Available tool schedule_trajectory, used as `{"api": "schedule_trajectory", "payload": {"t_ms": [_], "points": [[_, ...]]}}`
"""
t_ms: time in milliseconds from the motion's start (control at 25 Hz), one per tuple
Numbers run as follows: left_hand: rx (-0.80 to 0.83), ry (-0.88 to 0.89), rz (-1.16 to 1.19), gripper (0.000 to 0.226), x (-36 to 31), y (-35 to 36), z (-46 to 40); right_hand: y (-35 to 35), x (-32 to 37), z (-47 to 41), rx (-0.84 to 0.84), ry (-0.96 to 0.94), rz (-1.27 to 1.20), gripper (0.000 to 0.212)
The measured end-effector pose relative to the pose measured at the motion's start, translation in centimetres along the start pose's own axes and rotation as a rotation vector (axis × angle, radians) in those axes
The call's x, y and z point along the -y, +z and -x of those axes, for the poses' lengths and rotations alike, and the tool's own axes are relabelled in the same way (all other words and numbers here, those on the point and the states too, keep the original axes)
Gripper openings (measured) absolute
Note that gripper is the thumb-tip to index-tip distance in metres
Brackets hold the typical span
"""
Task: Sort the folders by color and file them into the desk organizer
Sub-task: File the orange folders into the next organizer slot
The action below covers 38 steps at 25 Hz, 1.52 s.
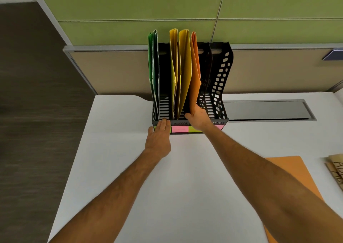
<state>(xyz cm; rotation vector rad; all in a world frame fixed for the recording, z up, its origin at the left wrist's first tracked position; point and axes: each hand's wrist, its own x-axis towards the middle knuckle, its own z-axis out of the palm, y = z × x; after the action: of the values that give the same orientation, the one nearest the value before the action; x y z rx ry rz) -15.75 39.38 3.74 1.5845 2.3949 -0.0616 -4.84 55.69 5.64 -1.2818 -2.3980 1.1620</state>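
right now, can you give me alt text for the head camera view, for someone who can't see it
A person's right hand holds an orange folder standing in a black desk organizer, beside yellow folders and green folders. The left hand rests flat against the organizer's front edge. Another orange folder lies on the white desk.

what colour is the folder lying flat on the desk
Orange, seen in the head view.

1. Big dark letters are drawn on the brown cardboard (336, 170) at the right edge of the frame. The edge cuts them off, so no word can be read.
2. The pink and yellow sticky notes (182, 129) on the front of the black organizer (221, 87), mid frame, show no writing.
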Motion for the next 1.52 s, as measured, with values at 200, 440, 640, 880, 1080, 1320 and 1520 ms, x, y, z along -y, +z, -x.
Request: {"api": "schedule_trajectory", "payload": {"t_ms": [200,440,640,880,1080,1320,1520], "points": [[0.042,0.016,0.009,0.085,0.0,-1.1,2.5,-1.1,-0.2,7.1,-0.045,0.015,-0.213,0.064],[-0.051,0.065,0.215,0.076,-3.7,-0.4,10.3,-0.5,-3.7,18.7,-0.075,0.008,-0.052,0.066],[-0.051,0.111,0.315,0.073,-7.9,1.6,16.9,0.0,-6.4,27.6,-0.083,0.014,-0.016,0.065],[-0.021,0.121,0.377,0.074,-13.2,4.8,21.6,-1.2,-11.2,34.9,-0.078,0.024,0.013,0.065],[0.0,0.098,0.411,0.073,-17.7,6.5,24.0,-3.7,-17.2,39.0,-0.073,0.05,0.026,0.064],[0.025,0.084,0.435,0.07,-25.7,9.4,24.9,-9.2,-26.0,42.9,-0.026,0.126,0.095,0.063],[0.071,0.035,0.439,0.069,-31.0,12.9,25.9,-12.3,-33.0,45.5,0.036,0.177,0.144,0.064]]}}
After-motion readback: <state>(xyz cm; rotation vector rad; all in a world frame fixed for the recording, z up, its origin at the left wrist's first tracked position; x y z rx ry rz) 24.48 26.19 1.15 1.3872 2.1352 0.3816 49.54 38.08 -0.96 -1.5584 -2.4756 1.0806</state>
